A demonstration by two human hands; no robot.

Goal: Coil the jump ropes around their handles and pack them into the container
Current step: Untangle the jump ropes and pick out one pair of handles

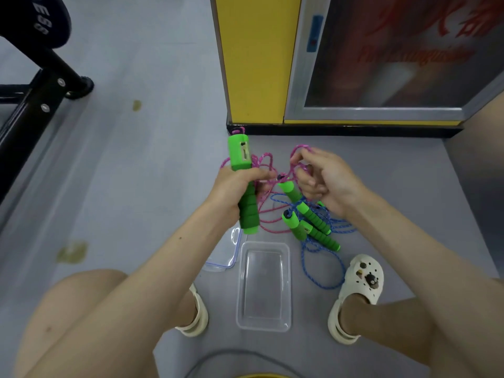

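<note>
Left hand (234, 188) curls round the foam grip of a green plastic jump-rope handle (240, 154), held upright above the grey floor. Right hand (330, 184) pinches a loop of the pink braided rope (270, 162) between thumb and forefinger. On the floor beneath, further green handles (315, 219) lie on a blue braided rope (303, 259), near the clear rectangular plastic container (241, 285) standing between the person's feet.

I see green handles (248, 211) mid-frame, on a speckled pink rope (268, 159) and a blue rope (308, 268) flecked white. The container (263, 327) at lower centre is clear, the floor (152, 159) grey, the pillar (256, 58) at top yellow, the clogs (362, 279) cream.
</note>
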